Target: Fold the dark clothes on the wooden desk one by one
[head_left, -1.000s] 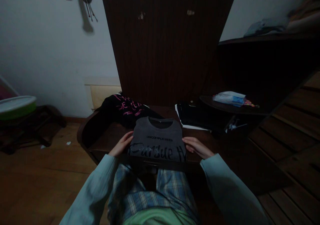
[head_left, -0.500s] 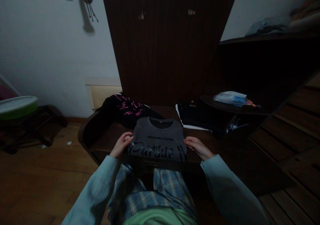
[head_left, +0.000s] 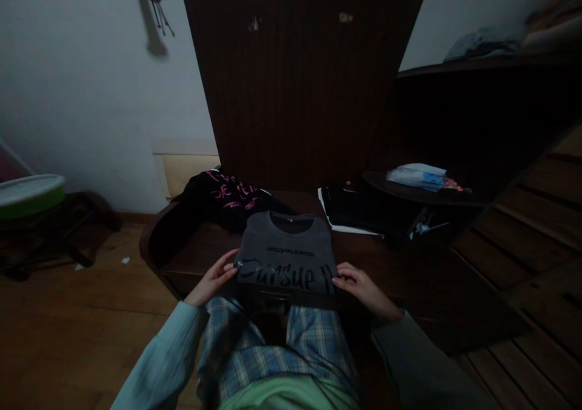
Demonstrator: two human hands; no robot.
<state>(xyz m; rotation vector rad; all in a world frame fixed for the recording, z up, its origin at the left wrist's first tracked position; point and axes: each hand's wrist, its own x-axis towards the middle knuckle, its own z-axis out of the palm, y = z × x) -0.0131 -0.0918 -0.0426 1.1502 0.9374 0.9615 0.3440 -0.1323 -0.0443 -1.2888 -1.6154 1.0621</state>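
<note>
A folded grey T-shirt [head_left: 287, 246] with black lettering lies on the dark wooden bench [head_left: 191, 258], its collar turned away from me. At its lower left edge, my left hand [head_left: 218, 273] pinches the cloth between thumb and fingers. My right hand [head_left: 357, 282] has its closed fingers on the lower right edge of the same shirt. Behind it to the left is a crumpled black garment [head_left: 231, 198] with pink print. Dark folded clothing [head_left: 352, 210] with a white edge lies behind on the right.
A tall dark wooden panel [head_left: 304, 82] rises behind the bench. On a rounded shelf [head_left: 427, 198] at right sits a blue-and-white plastic packet [head_left: 416, 176]. A green-rimmed round container [head_left: 34, 196] stands on a dark stool at far left.
Both hands have moved down a little along the shirt's sides towards its near edge. The shirt's near part now lies flatter at the bench's front edge. My view has shifted slightly.
</note>
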